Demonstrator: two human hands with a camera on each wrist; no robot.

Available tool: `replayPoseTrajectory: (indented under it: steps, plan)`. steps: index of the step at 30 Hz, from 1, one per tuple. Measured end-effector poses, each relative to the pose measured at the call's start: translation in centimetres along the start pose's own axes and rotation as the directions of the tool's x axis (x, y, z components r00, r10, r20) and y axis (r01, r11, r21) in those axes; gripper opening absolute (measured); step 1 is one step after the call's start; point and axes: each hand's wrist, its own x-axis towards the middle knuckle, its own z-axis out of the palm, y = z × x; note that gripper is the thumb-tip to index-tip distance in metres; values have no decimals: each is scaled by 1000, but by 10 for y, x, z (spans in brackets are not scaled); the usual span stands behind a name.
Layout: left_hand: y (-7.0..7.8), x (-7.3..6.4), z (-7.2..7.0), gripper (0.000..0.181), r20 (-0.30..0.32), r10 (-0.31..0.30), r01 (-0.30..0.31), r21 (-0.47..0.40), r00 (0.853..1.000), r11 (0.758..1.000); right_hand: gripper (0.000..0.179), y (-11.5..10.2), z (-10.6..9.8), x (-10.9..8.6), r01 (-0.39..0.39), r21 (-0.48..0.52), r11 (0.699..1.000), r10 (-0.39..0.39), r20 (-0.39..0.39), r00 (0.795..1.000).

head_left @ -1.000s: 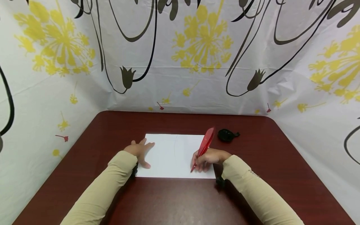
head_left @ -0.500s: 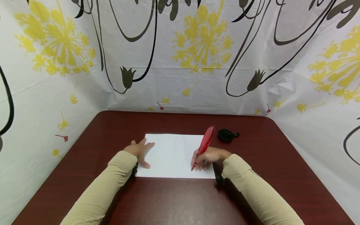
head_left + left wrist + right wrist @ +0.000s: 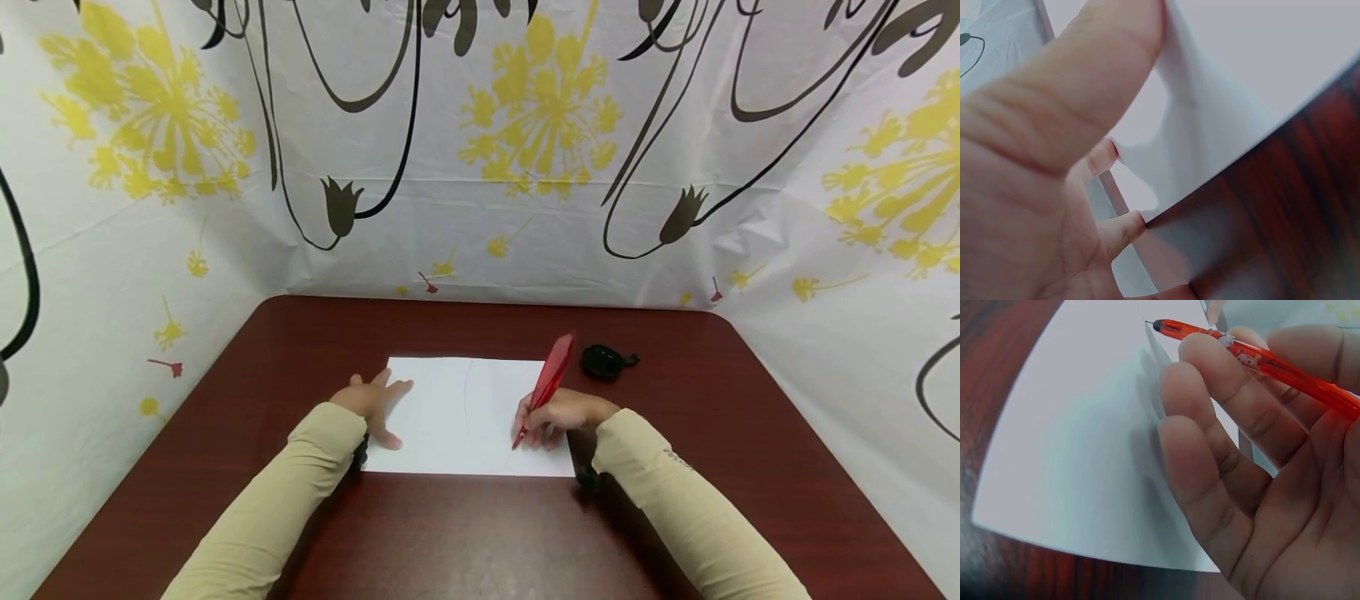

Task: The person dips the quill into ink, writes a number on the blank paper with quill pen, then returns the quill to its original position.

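A white sheet of paper point(image 3: 442, 425) lies on the dark red table, with a faint curved line running down its middle. My left hand point(image 3: 372, 407) rests on the paper's left edge, fingers spread, thumb point(image 3: 1116, 44) on the sheet and other fingertips along its border. Between the thumb and fingers of my right hand point(image 3: 558, 417) is a red pen point(image 3: 551, 371) with a feather-shaped top. In the right wrist view its thin tip meets the paper, and small cartoon figures show on the red barrel point(image 3: 1254, 355). The remaining fingers curl loosely over the sheet.
A small black object point(image 3: 603, 361) with a short tab sits on the table point(image 3: 465, 533) behind the right hand. White cloth point(image 3: 480, 275) with yellow and dark floral prints hangs around the table's back and sides.
My right hand and the pen tip have moved slightly away from me, up the right part of the paper. The left hand stays in place.
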Motion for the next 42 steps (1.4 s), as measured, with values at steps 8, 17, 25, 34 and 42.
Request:
replayPoseTrajectory:
  steps: [8, 17, 25, 34, 42]
  plan:
    - [-1, 2, 1, 103, -10, 8, -8, 6, 1000, 1000, 16, 3, -4, 1, 15, 15, 1000, -15, -32, 999]
    - [-3, 1, 0, 103, 0, 60, -60, 33, 998, 998, 16, 4, -6, 4, 20, 15, 1000, -20, -50, 999]
    - [-6, 3, 1, 104, -7, 46, -46, 31, 999, 998, 16, 6, -9, 8, 32, 29, 999, -29, -91, 995]
    - [-5, 6, 2, 105, -6, 44, -44, 21, 999, 999, 18, 9, -13, 11, 51, 35, 998, -47, -113, 992]
    - [-5, 5, 1, 105, -8, 48, -48, 21, 999, 999, 16, 12, -16, 16, 58, 49, 997, -51, -136, 989]
